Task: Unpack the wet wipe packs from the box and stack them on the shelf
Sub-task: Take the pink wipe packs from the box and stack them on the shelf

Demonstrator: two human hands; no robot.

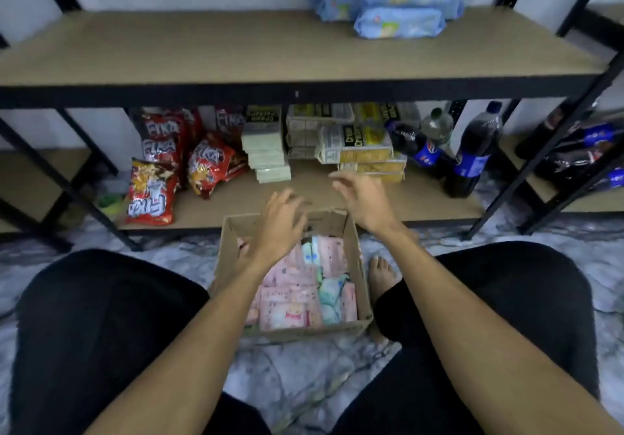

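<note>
Cardboard box, top open, sits on the floor at 6 o'clock, close in, probably for a short reach. Inside are wet wipe packs in pink and pale green glossy film, soft and packed tight. Both hands are empty with fingers loosely spread: left hand over the box's far rim, right hand just beyond it. Blue packs lie flat on the upper shelf at 1 o'clock. They're pillow-shaped and likely slippery, so flat stacking should hold.
</note>
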